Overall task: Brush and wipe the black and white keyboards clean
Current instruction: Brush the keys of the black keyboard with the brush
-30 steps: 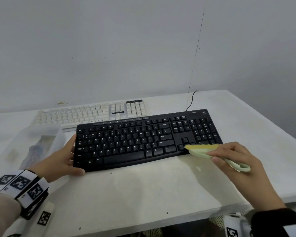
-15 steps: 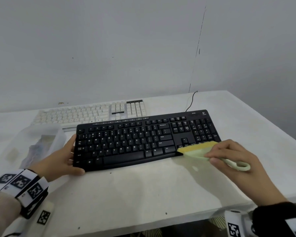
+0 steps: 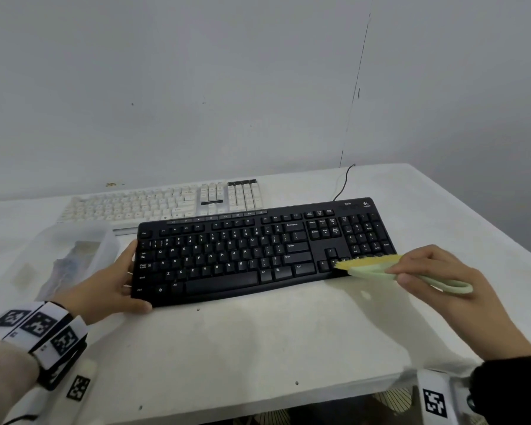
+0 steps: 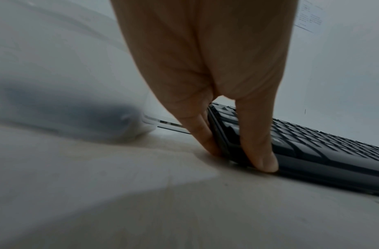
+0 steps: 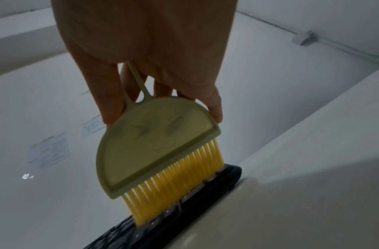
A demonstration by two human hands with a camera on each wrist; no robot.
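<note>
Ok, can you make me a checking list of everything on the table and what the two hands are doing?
Surface: white table, a few dark specks near the front edge.
Job's things: black keyboard in front; white keyboard behind it, untouched; brush with yellow bristles on the black keyboard's lower right keys.
Clutter: clear plastic container left of the black keyboard, contents unclear.
Hands: left hand grips the black keyboard's left end; right hand holds the brush.
Cables: black cable runs from behind the black keyboard up the wall.
Surroundings: plain white wall with a thin dark line.
</note>
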